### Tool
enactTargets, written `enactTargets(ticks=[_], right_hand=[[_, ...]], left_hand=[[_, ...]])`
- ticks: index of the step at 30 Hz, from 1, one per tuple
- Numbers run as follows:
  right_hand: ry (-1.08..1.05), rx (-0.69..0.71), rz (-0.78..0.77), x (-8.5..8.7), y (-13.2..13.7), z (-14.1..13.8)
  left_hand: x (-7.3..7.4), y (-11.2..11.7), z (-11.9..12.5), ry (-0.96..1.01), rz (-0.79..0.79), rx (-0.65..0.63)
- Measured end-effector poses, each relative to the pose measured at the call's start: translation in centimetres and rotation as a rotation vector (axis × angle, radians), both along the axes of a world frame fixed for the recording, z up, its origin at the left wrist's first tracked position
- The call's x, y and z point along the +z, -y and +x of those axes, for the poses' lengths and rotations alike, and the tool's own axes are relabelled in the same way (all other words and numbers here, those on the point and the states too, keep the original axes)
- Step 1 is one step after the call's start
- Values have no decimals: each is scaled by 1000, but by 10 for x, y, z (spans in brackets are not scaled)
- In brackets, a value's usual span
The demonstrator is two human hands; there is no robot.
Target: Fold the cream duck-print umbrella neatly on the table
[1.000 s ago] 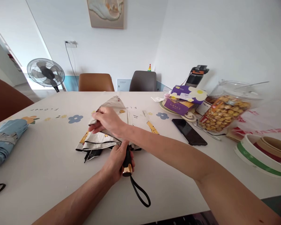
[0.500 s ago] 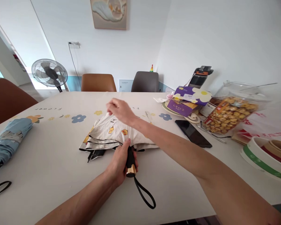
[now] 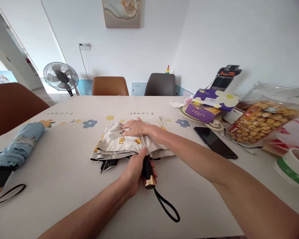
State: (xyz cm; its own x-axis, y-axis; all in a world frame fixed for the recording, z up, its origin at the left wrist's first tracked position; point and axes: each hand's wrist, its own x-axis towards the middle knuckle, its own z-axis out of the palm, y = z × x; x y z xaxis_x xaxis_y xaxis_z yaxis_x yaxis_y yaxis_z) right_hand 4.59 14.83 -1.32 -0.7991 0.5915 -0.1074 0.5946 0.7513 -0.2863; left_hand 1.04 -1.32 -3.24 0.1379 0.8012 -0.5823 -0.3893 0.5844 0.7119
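A white folding umbrella (image 3: pixel 112 146) with yellow cartoon prints lies on the table, its canopy loosely gathered and spread to both sides. My left hand (image 3: pixel 137 167) is wrapped around its black and gold handle, from which a black wrist loop hangs toward me. My right hand (image 3: pixel 136 127) lies on top of the canopy, fingers stretched out and pointing left. Part of the canopy is hidden under my right forearm. Farther left is a blue folding umbrella (image 3: pixel 23 142), rolled up, with its own black handle and loop.
On the right lie a black phone (image 3: pixel 215 142), a purple box (image 3: pixel 201 111), a dark bottle (image 3: pixel 225 78), a clear snack jar (image 3: pixel 264 119) and a tape roll (image 3: pixel 292 167). Chairs (image 3: pixel 110 86) stand beyond the white table (image 3: pixel 64 186). A fan (image 3: pixel 61 77) is at the back left.
My right hand has come down from above the canopy and flattened onto it, its curled fingers now stretched out. The left hand keeps its hold on the handle. The view has shifted slightly left.
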Motion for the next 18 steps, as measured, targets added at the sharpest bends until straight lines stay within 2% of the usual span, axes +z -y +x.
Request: enactTargets(ticks=[3, 6, 9, 12, 14, 17, 18], right_hand=[[3, 100, 58, 3, 17, -5], [29, 270, 4, 5, 38, -15], [-11, 386, -192, 7, 53, -27], [-163, 311, -280, 10, 62, -35], [-170, 282, -342, 13, 68, -37], [-218, 367, -673, 18, 73, -38], [-299, 340, -743, 19, 72, -38]], left_hand=[[-2, -1, 0, 1, 3, -16], [-2, -1, 0, 0, 25, -3], [0, 1, -1, 10, 34, 4], [1, 2, -1, 4, 49, 0], [0, 2, -1, 2, 62, -1], [-2, 1, -1, 4, 78, -2], [-2, 1, -1, 1, 78, -6]])
